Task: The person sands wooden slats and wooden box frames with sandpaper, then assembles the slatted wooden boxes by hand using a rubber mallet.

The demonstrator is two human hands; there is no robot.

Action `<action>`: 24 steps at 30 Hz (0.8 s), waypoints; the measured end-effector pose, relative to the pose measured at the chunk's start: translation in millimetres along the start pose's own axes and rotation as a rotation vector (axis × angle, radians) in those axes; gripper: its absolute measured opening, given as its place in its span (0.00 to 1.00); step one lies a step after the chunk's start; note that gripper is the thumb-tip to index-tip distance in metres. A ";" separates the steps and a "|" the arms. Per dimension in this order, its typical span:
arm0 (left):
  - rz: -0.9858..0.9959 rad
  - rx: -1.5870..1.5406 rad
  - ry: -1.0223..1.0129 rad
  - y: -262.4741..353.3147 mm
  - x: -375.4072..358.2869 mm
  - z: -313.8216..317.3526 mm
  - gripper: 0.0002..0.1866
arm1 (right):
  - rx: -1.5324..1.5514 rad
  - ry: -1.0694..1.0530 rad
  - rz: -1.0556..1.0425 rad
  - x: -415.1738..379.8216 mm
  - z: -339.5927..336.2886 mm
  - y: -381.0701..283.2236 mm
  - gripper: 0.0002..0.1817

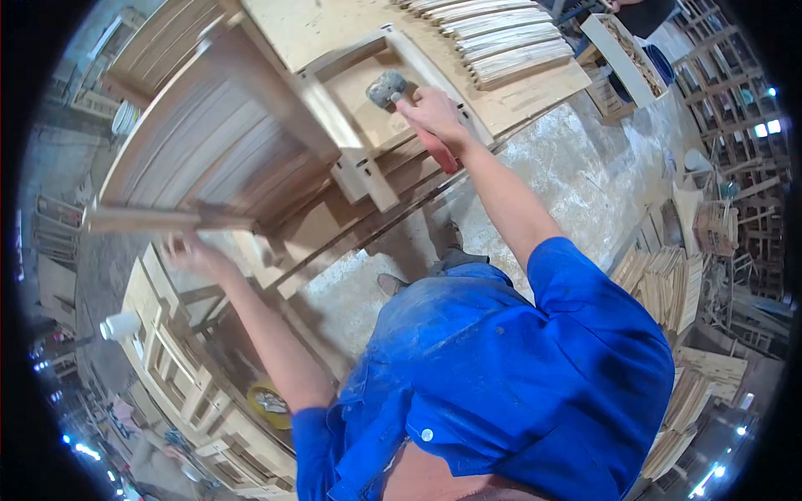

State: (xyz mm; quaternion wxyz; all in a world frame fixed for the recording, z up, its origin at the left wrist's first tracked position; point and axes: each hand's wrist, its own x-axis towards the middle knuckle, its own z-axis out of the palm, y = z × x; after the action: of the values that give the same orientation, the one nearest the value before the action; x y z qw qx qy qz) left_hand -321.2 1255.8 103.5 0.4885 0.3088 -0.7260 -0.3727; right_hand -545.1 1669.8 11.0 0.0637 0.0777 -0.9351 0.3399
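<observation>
My right hand (436,115) is closed around a mallet (387,88) with a worn grey head and a red handle, held over an open wooden frame (324,113) on the workbench. To the left, a curved wooden piece with slats (205,142), perhaps a chair back, stands tilted and is blurred by motion. Just under its lower rail is my left hand (196,255), its fingers too smeared to show whether they touch the rail. A jointed wooden corner with dark slots (363,175) juts over the bench's near edge.
Several slatted wooden strips (510,42) lie in a row on the bench (535,100). At lower left are more wooden frames (180,359), a white container (121,326) and a yellow bowl (269,405). Stacked boards (664,284) stand at right. Another person (643,15) is at top right.
</observation>
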 end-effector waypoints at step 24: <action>-0.331 -0.354 -1.713 187.0 -372.2 302.0 0.22 | 1.190 -0.109 0.765 -149.8 -152.7 132.3 0.22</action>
State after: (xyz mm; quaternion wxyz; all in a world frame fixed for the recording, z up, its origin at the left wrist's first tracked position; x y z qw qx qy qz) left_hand -497.1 1729.9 8.8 -0.2418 -0.0551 -0.7200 -0.6482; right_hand -413.1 1883.9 18.7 -0.1601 -0.2175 -0.5544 0.7872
